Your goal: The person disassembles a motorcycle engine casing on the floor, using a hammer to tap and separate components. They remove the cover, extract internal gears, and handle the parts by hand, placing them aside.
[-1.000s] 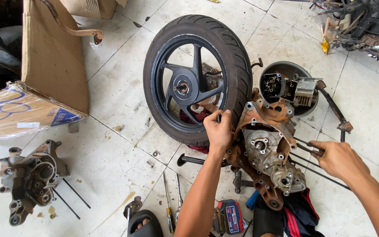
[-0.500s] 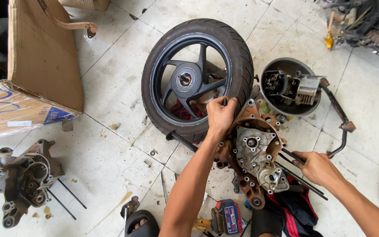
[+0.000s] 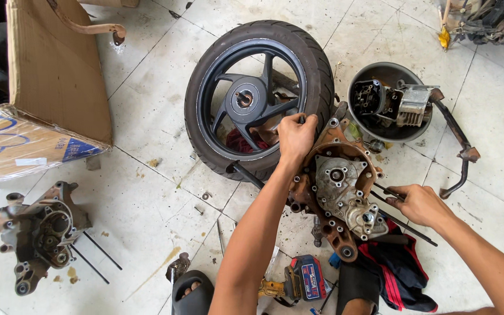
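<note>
The left hand (image 3: 296, 135) has slid up the crankcase (image 3: 336, 189) toward the wheel (image 3: 259, 93).

Both arms reach forward, bare to the elbow. The left hand (image 3: 296, 137) is stretched far out, knuckles up, fingers curled in a grip. The right hand (image 3: 418, 204) sits lower (nearer the body), its fingers closed, thumb pointing left.

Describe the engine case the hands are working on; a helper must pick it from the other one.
Find the black wheel lying on the tiled floor. The engine case leans at its lower right edge, under the left hand, with the right hand on its long studs. Unlike the grey case lying alone far left, it is rust-brown.
</note>
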